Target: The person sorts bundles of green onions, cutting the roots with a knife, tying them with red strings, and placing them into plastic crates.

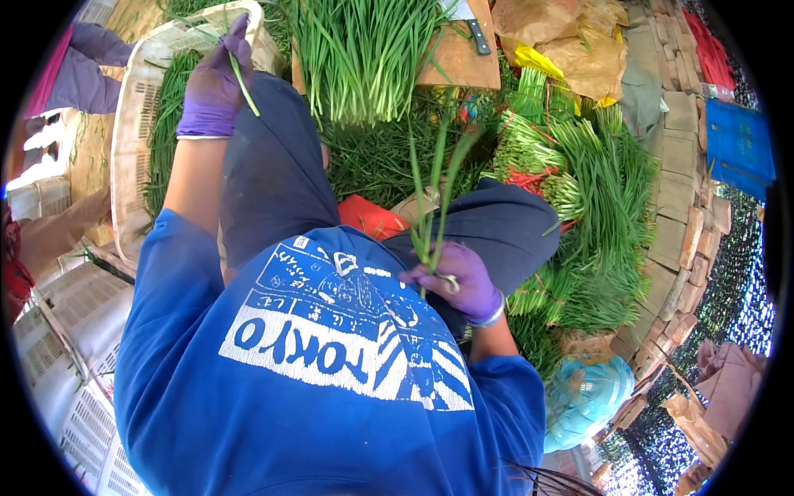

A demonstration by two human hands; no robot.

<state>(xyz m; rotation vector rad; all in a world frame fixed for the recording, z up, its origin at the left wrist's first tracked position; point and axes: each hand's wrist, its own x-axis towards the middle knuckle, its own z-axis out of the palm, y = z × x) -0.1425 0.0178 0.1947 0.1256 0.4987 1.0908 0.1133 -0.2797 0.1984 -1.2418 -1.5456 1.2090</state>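
Observation:
My left hand (217, 93), in a purple glove, is raised at the rim of a white plastic crate (132, 107), fingers closed on a single chive stalk (245, 89) whose pale end points down. Near my chest on the right, my right hand (461, 281), also gloved in purple, grips a few chive stalks (432, 198) standing upright, their tips blurred. Ahead of me a large heap of chives (364, 54) lies on a wooden board (461, 66), pale ends toward me. Loose chives (372, 153) cover the ground between my knees.
A knife (478, 36) with a black handle lies on the board's far right. Tied chive bundles (600, 182) are piled at my right beside a brick edging (691, 240). Brown paper sacks (571, 41) sit beyond, a light-blue plastic bag (587, 393) nearer. Another person's leg (87, 70) shows far left.

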